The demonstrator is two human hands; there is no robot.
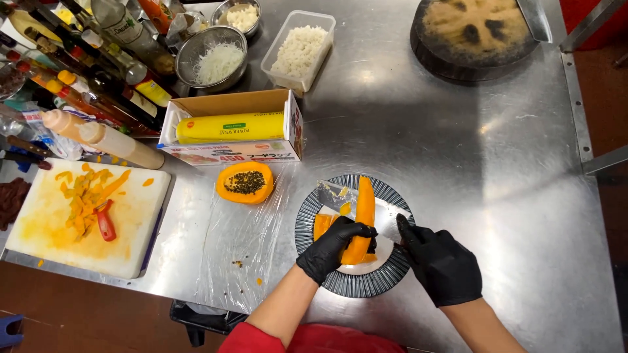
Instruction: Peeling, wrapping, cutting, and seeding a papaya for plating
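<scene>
Steel table point(458, 163) fills frame. Left edge: white cutting board point(85, 219) with peels, red peeler point(105, 221). Centre-left: papaya half point(245, 182) on cling film point(235, 242), below wrap box point(232, 127). Lower centre: striped plate point(353, 284); left hand point(333, 245) fingers curled onto peeled papaya point(363, 216), standing on plate. Right hand point(441, 265) clenched on knife point(399, 225) just beside fruit. Right half of table open to edge.

A stainless steel table point(458, 163) is shown. A striped plate point(314, 252) is placed at 6 o'clock, a white cutting board point(39, 235) at 9, a cling-wrap box point(232, 153) at 11.
</scene>
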